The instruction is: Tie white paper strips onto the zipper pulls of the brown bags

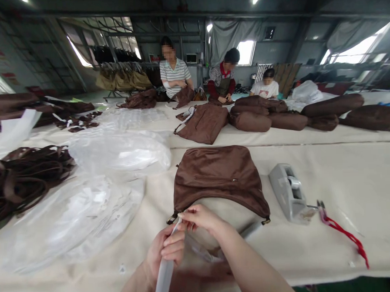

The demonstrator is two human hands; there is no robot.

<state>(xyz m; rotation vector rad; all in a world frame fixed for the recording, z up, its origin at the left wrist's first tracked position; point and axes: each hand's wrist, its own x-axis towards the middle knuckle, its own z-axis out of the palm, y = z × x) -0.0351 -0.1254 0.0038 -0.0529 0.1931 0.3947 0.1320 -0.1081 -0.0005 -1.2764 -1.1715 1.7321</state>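
Dark-brown soft fabric handbag (217, 166): flat in the middle of the cream-covered counter (318, 259), curved edge facing near;
Left hand (169, 247): fingers curled around a flat, translucent white strip (164, 278);
Right hand (200, 218): fingers pinching the strip's far end, at the handbag's near left corner;
Right: grey tape dispenser (280, 193); red-corded snips (323, 214);
Left: heaped brown straps (23, 179); crumpled clear plastic bags (117, 152)

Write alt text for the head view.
A person's left grip holds a long white strip, the right grip at its upper end, beside a brown fabric bag on a cream table; a grey tape dispenser stands at right.
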